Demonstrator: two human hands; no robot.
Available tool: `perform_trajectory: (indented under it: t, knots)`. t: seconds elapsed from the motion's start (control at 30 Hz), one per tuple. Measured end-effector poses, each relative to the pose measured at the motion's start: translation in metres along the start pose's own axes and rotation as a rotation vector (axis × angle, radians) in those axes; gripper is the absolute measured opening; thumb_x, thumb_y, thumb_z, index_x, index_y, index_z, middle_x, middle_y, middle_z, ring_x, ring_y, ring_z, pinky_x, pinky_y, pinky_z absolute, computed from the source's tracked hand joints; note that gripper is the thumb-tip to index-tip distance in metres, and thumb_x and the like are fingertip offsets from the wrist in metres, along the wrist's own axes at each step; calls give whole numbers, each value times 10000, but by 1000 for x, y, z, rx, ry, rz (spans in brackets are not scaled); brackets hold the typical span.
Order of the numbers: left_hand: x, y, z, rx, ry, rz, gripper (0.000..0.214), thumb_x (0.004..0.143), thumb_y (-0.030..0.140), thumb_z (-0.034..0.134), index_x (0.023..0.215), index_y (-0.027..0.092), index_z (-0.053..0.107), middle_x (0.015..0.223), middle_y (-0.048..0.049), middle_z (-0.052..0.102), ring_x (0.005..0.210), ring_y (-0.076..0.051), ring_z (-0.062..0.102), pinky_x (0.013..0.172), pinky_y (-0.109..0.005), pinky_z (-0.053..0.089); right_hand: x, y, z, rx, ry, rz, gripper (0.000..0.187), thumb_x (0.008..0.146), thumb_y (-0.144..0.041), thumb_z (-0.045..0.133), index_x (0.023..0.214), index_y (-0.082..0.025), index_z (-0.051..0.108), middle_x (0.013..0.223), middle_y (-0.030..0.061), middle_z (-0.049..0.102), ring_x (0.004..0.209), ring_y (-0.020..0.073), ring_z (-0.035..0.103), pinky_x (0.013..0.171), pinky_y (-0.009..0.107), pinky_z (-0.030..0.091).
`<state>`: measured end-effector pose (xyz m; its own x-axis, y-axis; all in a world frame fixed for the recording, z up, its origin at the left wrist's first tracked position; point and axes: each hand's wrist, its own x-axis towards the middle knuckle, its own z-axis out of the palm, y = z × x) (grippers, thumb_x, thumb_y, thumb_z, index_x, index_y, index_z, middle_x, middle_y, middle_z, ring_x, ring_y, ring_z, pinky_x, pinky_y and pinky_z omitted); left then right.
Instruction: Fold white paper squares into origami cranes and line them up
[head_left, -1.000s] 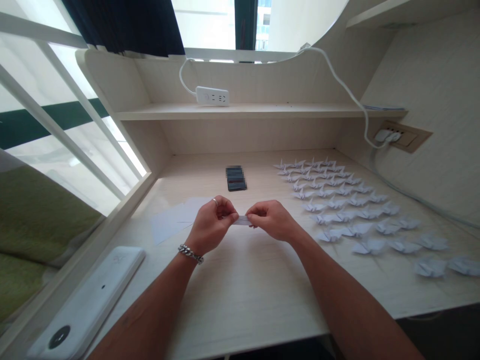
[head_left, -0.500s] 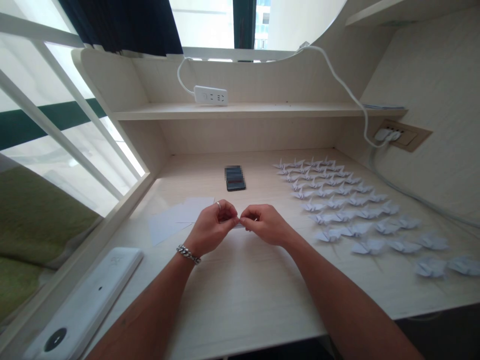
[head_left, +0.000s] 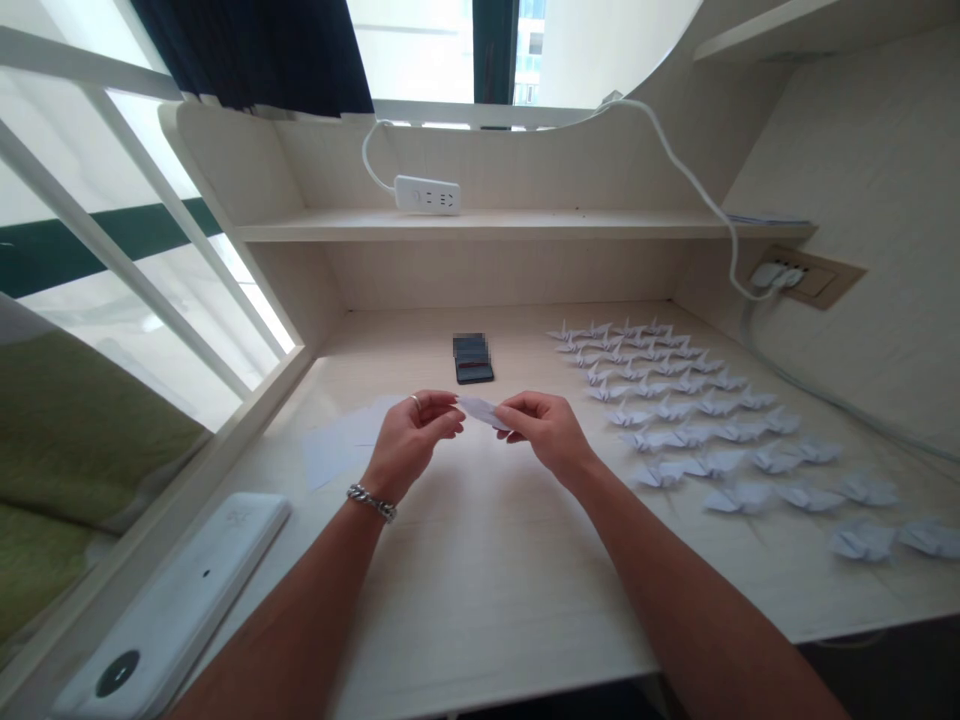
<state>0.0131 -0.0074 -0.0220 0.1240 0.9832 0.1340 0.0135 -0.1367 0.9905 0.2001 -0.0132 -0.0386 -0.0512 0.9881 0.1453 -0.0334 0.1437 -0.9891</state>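
- Your right hand (head_left: 546, 432) pinches the folded paper (head_left: 480, 410) over the bench (head_left: 487, 590).
- Your left hand (head_left: 409, 437), fingers parted, is at the paper's left tip; contact is unclear.
- Paper cranes (head_left: 686, 433) line your right.

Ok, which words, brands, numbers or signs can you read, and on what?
None can be read.
White device: faint mark near its far end, too blurred to read; the speck in its dark circle is too small.
Dark device: pixelated, unreadable.
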Motion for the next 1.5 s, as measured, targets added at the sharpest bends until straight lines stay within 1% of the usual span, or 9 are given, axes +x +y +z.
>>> perform_trajectory:
  t: [0.1, 0.2, 0.33, 0.43, 0.53, 0.83, 1.03, 1.23, 1.5]
  knots:
    - [-2, -4, 8, 107, -94, 16, 196, 713, 294, 725, 784, 124, 658, 725, -44, 691, 672, -141, 618, 642, -263, 473, 0, 4, 5, 2, 11, -3, 227, 725, -381, 702, 776, -160, 714, 662, 28, 680, 628, 159, 639, 577, 264, 495]
    - [-1, -9, 9, 176, -79, 44, 201, 726, 317, 722, 710, 129, 651, 684, -36, 678, 645, -134, 605, 621, -256, 464, -1, 6, 7, -58, -32, -14, 215, 736, -365, 688, 770, -156, 722, 678, 29, 685, 637, 152, 622, 586, 263, 485]
    - [1, -14, 7, 91, -36, 41, 219, 730, 323, 726, 794, 127, 653, 720, -46, 701, 666, -152, 644, 645, -275, 503, -3, 6, 8, -182, -85, -79, 176, 756, -321, 670, 758, -155, 727, 728, 37, 711, 672, 156, 626, 645, 278, 490]
    - [1, -15, 8, 120, -23, 65, 230, 737, 332, 722, 812, 124, 657, 728, -59, 713, 672, -170, 666, 651, -291, 527, -3, 6, 10, -190, -10, -150, 171, 751, -317, 684, 799, -158, 722, 789, 52, 728, 723, 172, 650, 679, 285, 504]
    - [-2, -14, 10, 182, -22, 86, 221, 745, 332, 713, 809, 126, 668, 739, -70, 726, 679, -181, 680, 644, -288, 535, -4, 7, 11, -192, 59, -194, 154, 737, -305, 701, 786, -159, 710, 776, 55, 725, 715, 177, 658, 663, 283, 511]
    - [-6, -8, 15, 359, 0, 134, 156, 773, 311, 675, 792, 158, 699, 744, -53, 742, 675, -177, 691, 632, -264, 530, -3, 7, 10, -253, 88, -182, 126, 718, -283, 706, 746, -161, 700, 741, 47, 718, 686, 175, 652, 664, 290, 514]
    - [-7, -7, 16, 398, -32, 158, 132, 784, 293, 661, 805, 175, 719, 765, -43, 749, 698, -181, 693, 661, -274, 537, -3, 12, 11, -184, 19, -149, 160, 709, -305, 722, 759, -154, 699, 753, 54, 721, 700, 183, 664, 665, 292, 525]
    - [-7, -11, 15, 276, 57, 204, 185, 739, 317, 719, 837, 161, 698, 814, -56, 746, 745, -189, 699, 719, -303, 560, -4, 12, 13, -160, 51, -159, 154, 734, -290, 702, 806, -153, 706, 779, 66, 732, 711, 189, 676, 672, 289, 536]
    - [-8, -10, 15, 315, 102, 191, 173, 717, 333, 738, 765, 174, 690, 753, -42, 737, 704, -185, 692, 692, -299, 554, -5, 10, 16, -192, 75, -185, 142, 740, -299, 698, 793, -167, 706, 770, 59, 735, 702, 190, 681, 667, 287, 539]
